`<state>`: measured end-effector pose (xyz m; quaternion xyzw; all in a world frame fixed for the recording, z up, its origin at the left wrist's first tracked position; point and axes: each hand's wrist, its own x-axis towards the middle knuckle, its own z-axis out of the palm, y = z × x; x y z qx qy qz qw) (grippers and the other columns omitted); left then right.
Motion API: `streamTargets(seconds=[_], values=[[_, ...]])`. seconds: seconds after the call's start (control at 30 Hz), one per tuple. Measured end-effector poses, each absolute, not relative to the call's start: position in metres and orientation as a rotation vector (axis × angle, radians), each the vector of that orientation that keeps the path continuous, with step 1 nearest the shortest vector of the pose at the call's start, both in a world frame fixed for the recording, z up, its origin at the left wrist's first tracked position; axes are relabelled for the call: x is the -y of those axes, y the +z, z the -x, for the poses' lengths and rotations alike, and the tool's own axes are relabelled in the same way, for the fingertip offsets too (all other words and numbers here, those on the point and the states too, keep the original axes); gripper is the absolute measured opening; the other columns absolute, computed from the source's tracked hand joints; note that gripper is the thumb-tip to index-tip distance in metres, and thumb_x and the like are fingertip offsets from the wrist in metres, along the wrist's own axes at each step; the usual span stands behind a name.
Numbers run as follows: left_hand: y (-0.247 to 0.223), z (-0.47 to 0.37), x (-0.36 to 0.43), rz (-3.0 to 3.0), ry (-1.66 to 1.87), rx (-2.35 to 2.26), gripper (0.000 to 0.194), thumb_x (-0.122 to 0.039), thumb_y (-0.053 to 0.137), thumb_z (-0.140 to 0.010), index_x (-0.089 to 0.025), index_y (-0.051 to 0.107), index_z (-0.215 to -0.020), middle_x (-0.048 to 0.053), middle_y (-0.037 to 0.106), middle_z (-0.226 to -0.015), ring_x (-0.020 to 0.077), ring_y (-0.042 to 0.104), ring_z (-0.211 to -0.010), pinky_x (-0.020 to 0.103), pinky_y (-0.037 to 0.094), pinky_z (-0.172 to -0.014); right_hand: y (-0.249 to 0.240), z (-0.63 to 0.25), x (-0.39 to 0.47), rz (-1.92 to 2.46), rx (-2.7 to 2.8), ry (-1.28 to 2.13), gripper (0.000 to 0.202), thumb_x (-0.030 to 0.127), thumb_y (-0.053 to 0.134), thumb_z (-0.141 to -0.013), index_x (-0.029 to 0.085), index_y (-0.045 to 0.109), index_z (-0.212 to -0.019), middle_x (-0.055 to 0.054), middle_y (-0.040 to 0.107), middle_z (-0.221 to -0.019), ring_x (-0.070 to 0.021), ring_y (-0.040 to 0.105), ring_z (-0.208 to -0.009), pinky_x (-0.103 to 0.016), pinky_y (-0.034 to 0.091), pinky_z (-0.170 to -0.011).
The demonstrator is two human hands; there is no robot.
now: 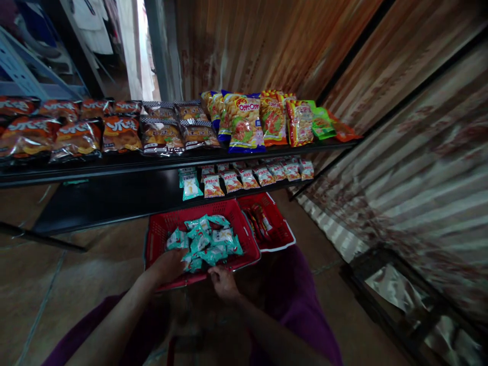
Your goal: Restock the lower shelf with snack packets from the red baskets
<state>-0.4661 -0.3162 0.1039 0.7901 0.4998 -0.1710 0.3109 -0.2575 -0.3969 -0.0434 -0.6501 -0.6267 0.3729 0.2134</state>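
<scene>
A red plastic basket [156, 243] sits low in front of me with several teal snack packets [200, 238] heaped inside it. My left hand [172, 264] reaches over the basket's near left side and touches the packets. Its fingertips are lost among them, so their grip does not show. At the near rim, right of the left hand, my right hand [224, 282] has its fingers curled closed on the basket's edge. Similar teal packets [190, 184] stand on the lower shelf [110, 201], just behind the basket.
A second red basket [282, 231] with a white rim holds dark red packets at the right. Red-and-white packets [231, 180] line the lower shelf. Larger snack bags [246, 122] fill the upper shelf [152, 163]. A curtain [412, 147] hangs to the right, above a dark frame [381, 284].
</scene>
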Motion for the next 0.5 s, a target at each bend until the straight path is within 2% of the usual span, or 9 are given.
streamTargets(seconds=[0.33,0.5], values=[[0.097,0.469,0.329,-2.115,-0.416,-1.312,0.047,-0.024,0.038,-0.089,-0.015,0.049,-0.134,0.014,0.057,-0.132,0.0260,0.056,-0.120,0.038,0.043,-0.101,-0.046,0.257,0.384,1.731,1.623,1.025,0.029,0.015,0.045,-0.082,0.020,0.072,-0.092,-0.007,0.073,-0.097,-0.0186,0.068,-0.092,-0.031,0.052,-0.086],[0.083,0.487,0.330,-2.089,-0.381,-1.428,0.048,-0.020,0.041,-0.086,-0.013,0.050,-0.132,0.017,0.052,-0.136,0.0263,0.053,-0.123,0.038,0.041,-0.103,-0.051,0.249,0.373,1.767,1.587,0.926,0.031,0.014,0.044,-0.081,0.018,0.071,-0.094,-0.009,0.073,-0.100,-0.0201,0.068,-0.095,-0.035,0.051,-0.092]])
